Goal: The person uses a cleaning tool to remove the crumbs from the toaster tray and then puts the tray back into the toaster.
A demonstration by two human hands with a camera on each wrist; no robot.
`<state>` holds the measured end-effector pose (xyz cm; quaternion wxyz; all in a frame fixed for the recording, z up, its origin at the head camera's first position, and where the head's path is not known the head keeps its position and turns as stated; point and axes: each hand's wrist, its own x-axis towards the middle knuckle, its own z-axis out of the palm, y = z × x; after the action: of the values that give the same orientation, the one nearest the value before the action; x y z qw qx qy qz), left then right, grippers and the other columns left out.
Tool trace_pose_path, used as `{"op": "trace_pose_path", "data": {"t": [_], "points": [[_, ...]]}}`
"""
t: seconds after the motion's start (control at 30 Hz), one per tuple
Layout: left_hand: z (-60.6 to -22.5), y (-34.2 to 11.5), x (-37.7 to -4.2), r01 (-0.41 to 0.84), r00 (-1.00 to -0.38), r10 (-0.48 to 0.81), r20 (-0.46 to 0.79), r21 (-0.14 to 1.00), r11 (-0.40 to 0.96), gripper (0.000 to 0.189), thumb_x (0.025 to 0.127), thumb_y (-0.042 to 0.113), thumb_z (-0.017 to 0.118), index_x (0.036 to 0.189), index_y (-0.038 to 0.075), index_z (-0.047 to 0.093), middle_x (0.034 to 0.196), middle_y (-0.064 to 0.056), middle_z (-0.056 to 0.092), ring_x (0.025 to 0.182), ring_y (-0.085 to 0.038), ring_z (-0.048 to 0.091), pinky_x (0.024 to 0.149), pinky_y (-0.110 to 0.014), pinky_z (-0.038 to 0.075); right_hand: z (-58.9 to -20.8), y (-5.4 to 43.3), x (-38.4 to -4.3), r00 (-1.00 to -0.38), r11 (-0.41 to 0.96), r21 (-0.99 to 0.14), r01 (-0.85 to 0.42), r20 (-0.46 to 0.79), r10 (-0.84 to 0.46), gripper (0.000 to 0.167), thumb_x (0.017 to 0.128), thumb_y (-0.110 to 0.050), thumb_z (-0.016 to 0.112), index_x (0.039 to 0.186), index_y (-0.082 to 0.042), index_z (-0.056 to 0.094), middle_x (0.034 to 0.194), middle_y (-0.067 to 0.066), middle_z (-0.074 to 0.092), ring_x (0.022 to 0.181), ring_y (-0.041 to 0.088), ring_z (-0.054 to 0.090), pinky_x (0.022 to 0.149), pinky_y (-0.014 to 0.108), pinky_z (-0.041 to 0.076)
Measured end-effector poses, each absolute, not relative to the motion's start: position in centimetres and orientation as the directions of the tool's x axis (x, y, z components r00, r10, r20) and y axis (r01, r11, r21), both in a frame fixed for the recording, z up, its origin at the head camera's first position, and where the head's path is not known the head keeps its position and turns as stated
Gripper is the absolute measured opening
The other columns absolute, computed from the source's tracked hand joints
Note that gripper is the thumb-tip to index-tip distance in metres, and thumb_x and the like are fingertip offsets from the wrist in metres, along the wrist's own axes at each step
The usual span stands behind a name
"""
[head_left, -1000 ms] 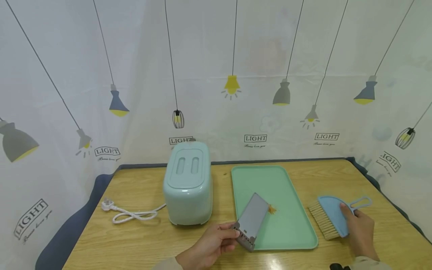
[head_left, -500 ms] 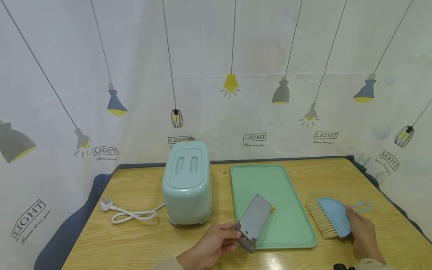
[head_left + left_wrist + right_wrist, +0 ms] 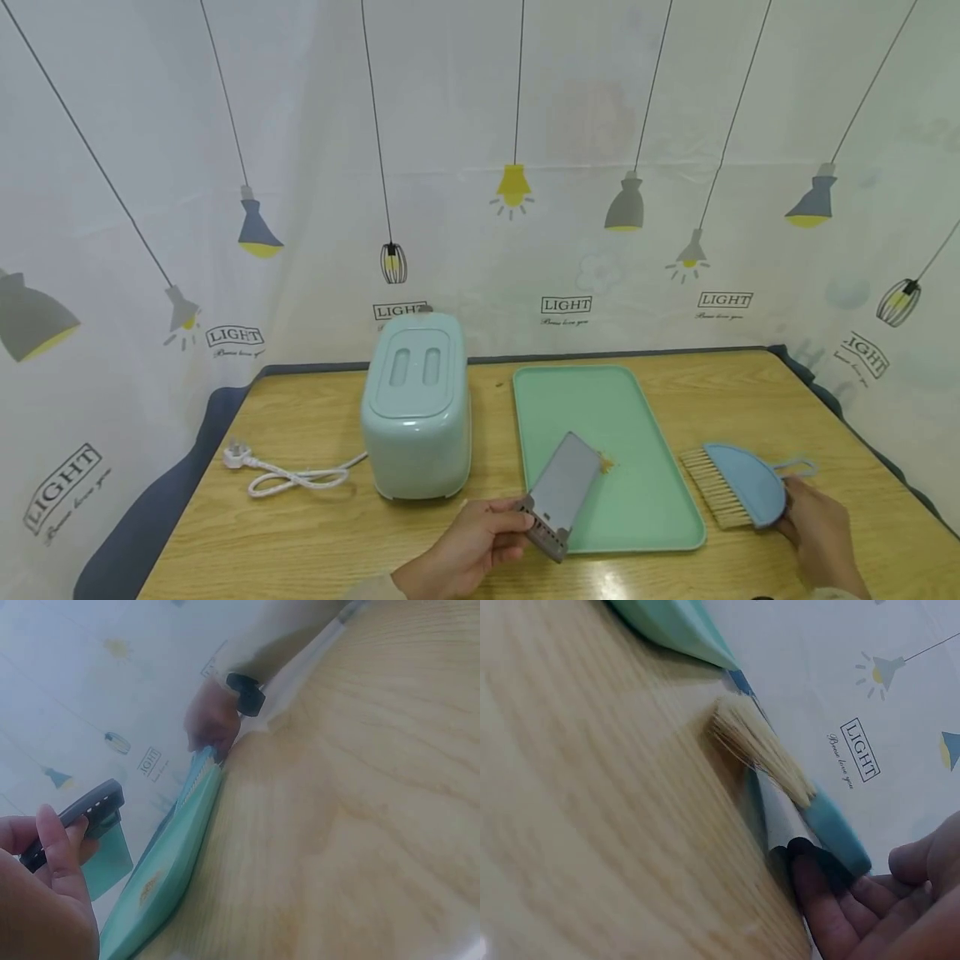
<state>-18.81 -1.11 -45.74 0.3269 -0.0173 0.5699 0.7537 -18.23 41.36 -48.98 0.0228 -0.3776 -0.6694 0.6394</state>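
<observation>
My left hand (image 3: 468, 542) pinches the end of a grey metal crumb tray (image 3: 567, 479), tilted over the near left part of a green serving tray (image 3: 637, 525). A small heap of brown crumbs (image 3: 607, 463) lies on the green tray beside it. At the right, my right hand (image 3: 821, 529) touches the near right edge of a light-blue hand brush (image 3: 750, 483) with pale bristles. In the right wrist view, the thumb (image 3: 911, 862) is apart from the brush, while the fingers (image 3: 825, 915) reach beneath its edge, where a thin pan-like piece (image 3: 776, 806) shows.
A pale mint toaster (image 3: 416, 417) with a lid stands left of the green tray. Its white cord and plug (image 3: 240, 454) lie on the wooden table (image 3: 315, 542). A printed curtain (image 3: 465, 208) hangs behind the table.
My right hand has slid to the right, and its thumb has come off the brush's top. The brush has turned slightly. The left hand holds the crumb tray almost still.
</observation>
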Motion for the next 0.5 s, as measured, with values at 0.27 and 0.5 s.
{"op": "trace_pose_path", "data": {"t": [0.27, 0.5], "points": [[-45.73, -1.14, -18.73, -0.504, -0.787, 0.482, -0.386, 0.852, -0.142, 0.044, 0.09, 0.006, 0.061, 0.132, -0.007, 0.054, 0.089, -0.001, 0.073, 0.063, 0.001, 0.061, 0.054, -0.007, 0.05, -49.15, 41.85, -17.73, -0.729, -0.029, -0.893, 0.45, -0.385, 0.566, 0.057, 0.105, -0.028, 0.026, 0.148, 0.008, 0.014, 0.135, 0.029, 0.05, 0.06, -0.012, 0.053, 0.062, 0.019, 0.058], [-45.71, -1.16, -18.61, -0.494, -0.79, 0.48, -0.381, 0.859, -0.132, 0.044, 0.091, 0.007, 0.062, 0.132, -0.007, 0.054, 0.091, -0.002, 0.073, 0.063, 0.001, 0.062, 0.053, -0.008, 0.05, -49.29, 41.47, -17.34, -0.73, -0.015, -0.91, 0.414, -0.342, 0.591, 0.058, 0.105, -0.027, 0.026, 0.149, 0.007, 0.01, 0.144, 0.025, 0.028, 0.061, -0.016, 0.051, 0.059, 0.015, 0.056]]}}
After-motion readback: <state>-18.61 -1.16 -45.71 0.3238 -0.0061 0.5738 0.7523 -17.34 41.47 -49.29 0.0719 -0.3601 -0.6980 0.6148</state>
